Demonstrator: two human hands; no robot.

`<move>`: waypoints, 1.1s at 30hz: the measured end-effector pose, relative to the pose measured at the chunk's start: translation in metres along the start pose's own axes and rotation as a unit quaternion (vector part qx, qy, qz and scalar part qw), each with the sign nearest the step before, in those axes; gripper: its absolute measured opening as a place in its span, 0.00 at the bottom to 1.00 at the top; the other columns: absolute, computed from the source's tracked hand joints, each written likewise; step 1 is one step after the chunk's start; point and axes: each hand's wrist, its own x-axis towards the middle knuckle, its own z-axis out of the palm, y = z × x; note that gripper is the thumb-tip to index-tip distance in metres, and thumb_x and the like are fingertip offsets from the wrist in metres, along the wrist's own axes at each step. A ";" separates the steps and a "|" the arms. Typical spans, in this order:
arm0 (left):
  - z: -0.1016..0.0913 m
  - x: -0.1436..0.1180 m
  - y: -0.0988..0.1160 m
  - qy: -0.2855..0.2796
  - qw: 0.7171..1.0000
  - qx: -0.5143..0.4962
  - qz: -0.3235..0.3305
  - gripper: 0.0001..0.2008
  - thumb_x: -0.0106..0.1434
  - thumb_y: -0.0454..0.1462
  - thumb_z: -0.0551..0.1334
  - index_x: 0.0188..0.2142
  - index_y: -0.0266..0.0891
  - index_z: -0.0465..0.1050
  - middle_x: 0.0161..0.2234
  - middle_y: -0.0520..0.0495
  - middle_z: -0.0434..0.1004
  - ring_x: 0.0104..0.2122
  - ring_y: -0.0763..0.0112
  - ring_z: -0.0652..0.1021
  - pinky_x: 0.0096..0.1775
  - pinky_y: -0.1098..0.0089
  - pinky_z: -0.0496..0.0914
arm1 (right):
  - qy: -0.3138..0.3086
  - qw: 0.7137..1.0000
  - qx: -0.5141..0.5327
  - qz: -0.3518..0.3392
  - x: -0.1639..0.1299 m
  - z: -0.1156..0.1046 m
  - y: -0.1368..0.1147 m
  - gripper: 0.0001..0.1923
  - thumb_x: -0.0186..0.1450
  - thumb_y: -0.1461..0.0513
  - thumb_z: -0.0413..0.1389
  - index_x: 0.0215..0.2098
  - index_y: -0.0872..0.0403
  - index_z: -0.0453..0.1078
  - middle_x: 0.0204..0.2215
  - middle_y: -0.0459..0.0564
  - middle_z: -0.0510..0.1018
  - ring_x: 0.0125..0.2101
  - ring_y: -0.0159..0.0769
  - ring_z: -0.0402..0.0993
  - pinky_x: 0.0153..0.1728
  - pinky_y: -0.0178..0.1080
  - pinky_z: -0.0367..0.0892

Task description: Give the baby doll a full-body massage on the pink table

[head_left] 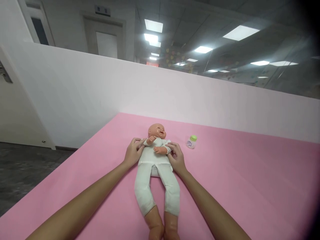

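A baby doll (155, 156) in a white top and trousers lies on its back on the pink tabletop (220, 186), its head toward the far wall and its bare feet toward me. Its forearms are bent up over its chest. On the left, my left hand (133, 151) is closed on the doll's sleeved arm near the shoulder. My right hand (177, 156) has its fingers curled round the other sleeve, by the elbow. Both thumbs are partly hidden against the doll's sides. A small clear bottle (191, 142) with a green cap stands beyond my right hand, apart from it.
A white partition (155, 90) runs along the table's far edge. To the left, the table edge drops to a dark floor (22, 170), with a pale door (17, 106) beyond. Lit ceiling panels show above the partition.
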 end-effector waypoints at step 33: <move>-0.004 0.005 -0.006 0.025 0.996 -0.077 -0.039 0.18 0.66 0.43 0.60 0.53 0.44 0.76 0.50 0.44 0.77 0.45 0.61 0.78 0.46 0.63 0.73 | 0.101 0.946 0.203 0.231 0.003 -0.002 0.016 0.17 0.63 0.51 0.63 0.45 0.49 0.67 0.29 0.41 0.74 0.22 0.28 0.64 0.22 0.33 0.61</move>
